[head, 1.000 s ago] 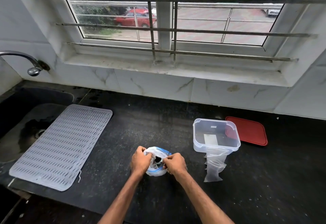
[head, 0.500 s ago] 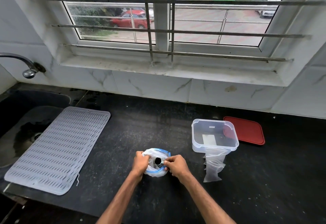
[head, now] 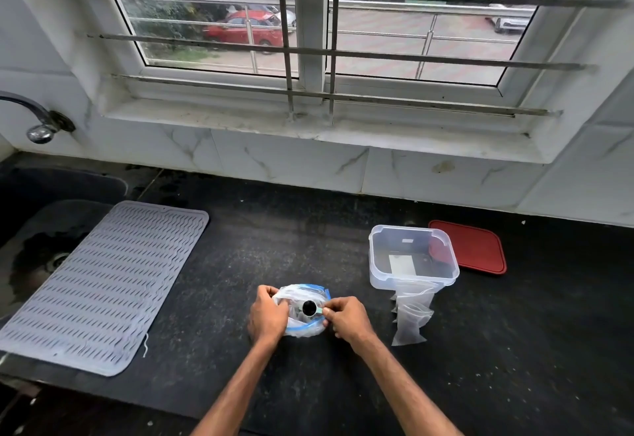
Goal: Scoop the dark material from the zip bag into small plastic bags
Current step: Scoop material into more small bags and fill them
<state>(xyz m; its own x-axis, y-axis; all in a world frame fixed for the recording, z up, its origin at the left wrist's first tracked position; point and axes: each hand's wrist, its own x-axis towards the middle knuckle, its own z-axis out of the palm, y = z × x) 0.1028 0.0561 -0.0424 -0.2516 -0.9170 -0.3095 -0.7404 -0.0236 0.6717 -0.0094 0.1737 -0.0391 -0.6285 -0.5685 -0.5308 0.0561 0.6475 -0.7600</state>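
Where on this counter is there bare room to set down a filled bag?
Bare counter between the drying mat and the zip bag; also right of the small bags. Crowded around the clear container and red lid.

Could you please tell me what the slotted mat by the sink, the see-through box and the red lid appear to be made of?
The mat looks like matte grey silicone or rubber: moulded wavy slots, rounded corners. The box seems clear, glossy hard plastic: its floor shows through the walls. The red lid is probably opaque plastic, with a moulded raised rim.
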